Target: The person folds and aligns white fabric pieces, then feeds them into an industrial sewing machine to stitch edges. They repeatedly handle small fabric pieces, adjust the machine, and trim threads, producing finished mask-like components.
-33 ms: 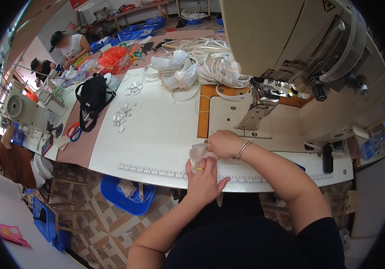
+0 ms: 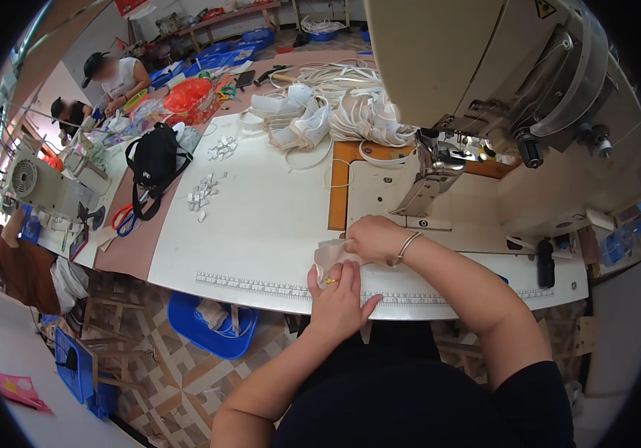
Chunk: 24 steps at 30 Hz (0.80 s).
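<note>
While my left hand (image 2: 338,302), thumb wide, steadies the pale fabric piece (image 2: 328,254) near the front of the desk (image 2: 261,216), my curled right hand (image 2: 374,240) seems to pinch its right side, likely arranging it, which next calls for even tension.

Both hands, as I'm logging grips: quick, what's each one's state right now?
Left hand: open, fingers on the fabric, thumb spread.
Right hand: fingers curled at the fabric; whether gripping, cannot be told.
</note>
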{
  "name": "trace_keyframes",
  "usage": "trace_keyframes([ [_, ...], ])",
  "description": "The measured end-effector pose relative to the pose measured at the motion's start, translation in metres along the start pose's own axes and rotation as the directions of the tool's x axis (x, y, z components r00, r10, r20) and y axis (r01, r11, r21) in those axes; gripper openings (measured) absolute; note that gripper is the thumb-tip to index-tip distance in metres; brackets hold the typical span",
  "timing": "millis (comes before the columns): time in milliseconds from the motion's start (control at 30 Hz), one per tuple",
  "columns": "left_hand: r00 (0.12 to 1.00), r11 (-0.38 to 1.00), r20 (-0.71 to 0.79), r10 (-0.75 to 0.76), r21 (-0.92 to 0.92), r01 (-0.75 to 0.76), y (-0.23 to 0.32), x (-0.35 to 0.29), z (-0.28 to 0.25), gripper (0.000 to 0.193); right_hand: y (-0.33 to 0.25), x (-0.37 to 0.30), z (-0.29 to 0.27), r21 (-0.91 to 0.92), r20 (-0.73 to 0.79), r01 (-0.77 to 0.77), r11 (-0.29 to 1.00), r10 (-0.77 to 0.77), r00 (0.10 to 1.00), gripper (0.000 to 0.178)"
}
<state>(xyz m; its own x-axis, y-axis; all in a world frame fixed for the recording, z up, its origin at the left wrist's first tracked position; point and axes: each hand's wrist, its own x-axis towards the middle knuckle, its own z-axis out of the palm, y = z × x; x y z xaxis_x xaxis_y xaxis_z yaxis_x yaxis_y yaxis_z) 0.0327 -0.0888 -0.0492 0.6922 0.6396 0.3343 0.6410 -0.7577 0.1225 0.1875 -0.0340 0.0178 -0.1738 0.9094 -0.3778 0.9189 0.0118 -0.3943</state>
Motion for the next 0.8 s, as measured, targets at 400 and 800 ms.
trace_keyframes([
  [400, 0.998, 0.998, -0.069, 0.003, -0.068, -0.008, -0.002, -0.001, -0.002, 0.064, 0.028, -0.024, 0.029, 0.111, -0.337, 0.064, 0.992, -0.023, 0.941, 0.022],
  [800, 1.000, 0.997, -0.019, -0.009, -0.071, 0.008, 0.004, 0.008, 0.004, 0.064, 0.014, -0.056, 0.046, 0.153, -0.459, 0.017, 0.988, 0.055, 0.887, 0.020],
])
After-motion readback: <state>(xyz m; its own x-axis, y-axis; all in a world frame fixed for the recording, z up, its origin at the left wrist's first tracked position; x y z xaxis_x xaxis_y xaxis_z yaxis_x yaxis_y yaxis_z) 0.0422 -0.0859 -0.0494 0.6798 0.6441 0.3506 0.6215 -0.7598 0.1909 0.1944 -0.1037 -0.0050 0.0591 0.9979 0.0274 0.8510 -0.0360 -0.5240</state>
